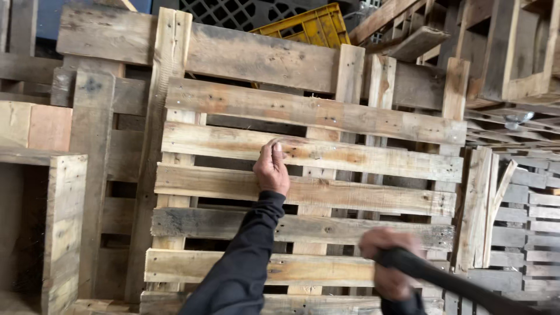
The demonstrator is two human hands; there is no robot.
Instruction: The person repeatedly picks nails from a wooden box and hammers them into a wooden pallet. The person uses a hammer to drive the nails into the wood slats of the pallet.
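Left hand (pixel 272 170): raised well forward at the end of a nearly straight arm; back of the hand toward the viewer; fingers (pixel 269 149) curled over at the top, thumb alongside them; wrist bare below the knuckles; the arm in a dark long sleeve that runs down to the lower edge of the view. Right hand (pixel 389 263): lower and nearer the body, blurred; fingers closed in a fist, knuckles forward; a dark cuff just showing at the wrist; well apart from the left hand.

Two bare hands, left hand (pixel 272 171) and right hand (pixel 388 263), one black tool handle (pixel 455 282), one yellow plastic crate (pixel 309 26), six horizontal slats on the front wooden pallet (pixel 309 153)
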